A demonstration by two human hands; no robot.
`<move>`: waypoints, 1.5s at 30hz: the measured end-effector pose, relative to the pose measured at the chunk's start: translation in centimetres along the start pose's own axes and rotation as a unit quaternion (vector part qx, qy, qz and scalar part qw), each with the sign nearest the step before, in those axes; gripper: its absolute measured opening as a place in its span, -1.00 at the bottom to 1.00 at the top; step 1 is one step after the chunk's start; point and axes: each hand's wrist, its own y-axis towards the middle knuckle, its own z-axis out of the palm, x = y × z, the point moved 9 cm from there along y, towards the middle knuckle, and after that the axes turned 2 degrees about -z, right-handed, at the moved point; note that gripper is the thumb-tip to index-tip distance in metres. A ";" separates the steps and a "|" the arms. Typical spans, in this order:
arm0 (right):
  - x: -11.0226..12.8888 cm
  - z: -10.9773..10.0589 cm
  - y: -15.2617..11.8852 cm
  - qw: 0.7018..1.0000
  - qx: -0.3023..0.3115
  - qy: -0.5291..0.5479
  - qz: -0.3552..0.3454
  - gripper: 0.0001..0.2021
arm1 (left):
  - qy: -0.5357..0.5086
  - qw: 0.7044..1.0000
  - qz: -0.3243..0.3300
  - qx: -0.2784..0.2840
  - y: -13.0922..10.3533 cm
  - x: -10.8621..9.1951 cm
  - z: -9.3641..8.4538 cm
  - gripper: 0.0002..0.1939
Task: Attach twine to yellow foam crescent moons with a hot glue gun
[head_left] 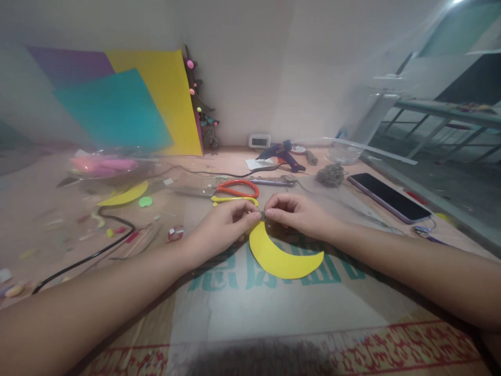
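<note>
A yellow foam or paper crescent moon (pixel 287 265) hangs below my fingertips, its lower horn pointing right. My left hand (pixel 230 224) is closed, thumb and forefinger pinching the crescent at its upper tip. Right beside it, my right hand (pixel 295 211) is also closed in a pinch, its fingertips almost touching the left ones. Something small and greyish shows between the fingertips, too small to name. Just beyond my hands lie red-handled scissors (pixel 238 188) and a yellow-handled tool (pixel 235 200), partly covered by my left hand.
A blue glue gun (pixel 281 155), a small digital clock (pixel 259 141) and a ball of grey twine (pixel 331 175) stand at the back. A phone (pixel 389 197) lies right. Left are another yellow crescent (pixel 124 194), a black cord (pixel 84 257), scraps and coloured sheets (pixel 113 112).
</note>
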 end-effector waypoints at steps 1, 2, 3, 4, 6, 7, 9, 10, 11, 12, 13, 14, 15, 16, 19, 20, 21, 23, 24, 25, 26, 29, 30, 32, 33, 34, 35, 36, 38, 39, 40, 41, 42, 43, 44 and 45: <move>0.0 0.0 0.0 1.000 0.000 0.004 -0.002 -0.65 | -0.011 1.000 -0.005 -0.002 0.0 0.1 -0.1 -0.71; 0.0 0.0 0.0 1.000 -0.001 0.007 -0.006 -0.66 | -0.020 1.000 -0.010 -0.005 0.0 0.3 -0.1 -0.71; 0.1 0.0 0.0 1.000 -0.001 0.010 -0.012 -0.67 | -0.026 1.000 -0.013 -0.009 0.1 0.4 -0.2 -0.70; 0.2 0.0 0.1 1.000 0.000 0.012 -0.016 -0.67 | -0.030 0.999 -0.016 -0.010 0.1 0.5 -0.2 -0.69; 0.2 0.1 0.1 1.000 0.004 0.012 -0.018 -0.67 | -0.034 0.999 -0.018 -0.010 0.2 0.6 -0.2 -0.69; 0.2 0.0 0.1 1.000 0.004 0.012 -0.017 -0.67 | -0.035 0.999 -0.017 -0.008 0.2 0.7 -0.2 -0.70; 0.3 -0.1 0.2 1.000 0.001 0.015 -0.019 -0.67 | -0.034 0.999 -0.014 -0.005 0.2 0.7 -0.1 -0.71; 0.3 -0.1 0.2 1.000 -0.002 0.012 -0.020 -0.67 | -0.029 1.000 -0.010 -0.004 0.2 0.6 -0.1 -0.72; 0.3 -0.2 0.2 1.000 -0.005 0.007 -0.021 -0.68 | -0.020 1.000 -0.006 -0.003 0.2 0.5 0.0 -0.73; 0.3 -0.2 0.1 1.000 -0.007 -0.002 -0.022 -0.68 | -0.008 1.000 -0.001 -0.002 0.2 0.4 0.0 -0.74; 0.2 -0.2 0.1 1.000 -0.008 -0.013 -0.022 -0.68 | 0.004 1.000 0.003 -0.001 0.2 0.3 0.0 -0.75; 0.2 -0.2 0.1 0.999 -0.008 -0.023 -0.021 -0.68 | 0.015 1.000 0.007 -0.003 0.2 0.2 -0.1 -0.75; 0.1 -0.2 0.1 0.999 -0.008 -0.031 -0.020 -0.68 | 0.023 1.000 0.009 -0.004 0.2 0.1 -0.1 -0.75; 0.1 -0.2 0.1 0.999 -0.008 -0.037 -0.020 -0.68 | 0.027 1.000 0.011 -0.005 0.2 0.1 -0.1 -0.75; 0.2 -0.2 0.1 0.999 -0.009 -0.047 -0.023 -0.68 | 0.037 0.999 0.010 -0.005 0.2 0.1 -0.1 -0.75; 0.2 -0.2 0.1 0.998 -0.010 -0.051 -0.026 -0.68 | 0.042 0.999 0.010 -0.004 0.2 0.1 -0.1 -0.75; 0.3 -0.2 0.1 0.998 -0.010 -0.056 -0.028 -0.68 | 0.046 0.999 0.011 -0.004 0.2 0.1 -0.1 -0.76; 0.3 -0.3 0.1 0.998 -0.010 -0.059 -0.031 -0.68 | 0.049 0.999 0.010 -0.002 0.2 0.1 -0.1 -0.77; 0.2 -0.3 0.2 0.998 -0.010 -0.057 -0.031 -0.69 | 0.045 0.999 0.008 -0.001 0.2 0.1 -0.1 -0.77; 0.2 -0.2 0.2 0.998 -0.008 -0.051 -0.029 -0.69 | 0.039 0.999 0.006 0.002 0.2 0.1 -0.1 -0.77; 0.1 -0.3 0.1 0.999 -0.008 -0.042 -0.028 -0.69 | 0.027 1.000 0.004 0.005 0.2 0.1 0.0 -0.76; 0.0 -0.3 0.1 1.000 -0.007 -0.014 -0.025 -0.70 | -0.025 1.000 -0.004 0.016 0.1 0.2 0.2 -0.72; 0.0 -0.2 0.1 1.000 -0.006 -0.008 -0.026 -0.70 | -0.042 0.999 -0.006 0.018 0.1 0.3 0.3 -0.72; 0.1 -0.2 0.1 1.000 -0.003 0.000 -0.030 -0.70 | -0.062 0.998 -0.008 0.020 0.2 0.3 0.3 -0.70; 0.1 -0.1 0.1 1.000 -0.002 0.003 -0.031 -0.70 | -0.068 0.997 -0.009 0.018 0.2 0.2 0.3 -0.70; 0.1 -0.1 0.1 0.999 0.001 0.007 -0.032 -0.71 | -0.074 0.997 -0.010 0.014 0.3 0.2 0.3 -0.71; 0.1 0.0 0.0 0.999 0.005 0.013 -0.033 -0.71 | -0.080 0.997 -0.011 0.009 0.3 0.2 0.2 -0.73; 0.1 0.1 0.0 0.999 0.011 0.019 -0.032 -0.72 | -0.086 0.996 -0.012 0.005 0.4 0.2 0.1 -0.74; 0.0 0.3 0.0 0.999 0.018 0.024 -0.029 -0.73 | -0.099 0.995 -0.016 -0.003 0.5 0.3 0.0 -0.77; 0.0 0.3 0.0 0.999 0.020 0.023 -0.028 -0.73 | -0.104 0.994 -0.018 -0.005 0.6 0.3 0.0 -0.78; 0.0 0.3 -0.1 0.999 0.019 0.021 -0.029 -0.72 | -0.109 0.994 -0.019 -0.007 0.6 0.3 0.0 -0.78; 0.1 0.3 0.0 0.999 0.017 0.017 -0.031 -0.71 | -0.114 0.993 -0.021 -0.008 0.7 0.4 -0.1 -0.79; 0.1 0.2 0.0 0.999 0.016 0.013 -0.033 -0.71 | -0.118 0.993 -0.022 -0.010 0.7 0.4 -0.1 -0.79; 0.1 0.2 0.0 0.999 0.015 0.010 -0.034 -0.70 | -0.119 0.993 -0.021 -0.012 0.7 0.4 -0.2 -0.79; 0.2 0.2 0.0 0.999 0.016 0.009 -0.033 -0.70 | -0.120 0.993 -0.019 -0.014 0.7 0.4 -0.2 -0.79; 0.1 0.2 0.0 0.999 0.015 0.008 -0.031 -0.70 | -0.118 0.993 -0.017 -0.017 0.7 0.4 -0.3 -0.78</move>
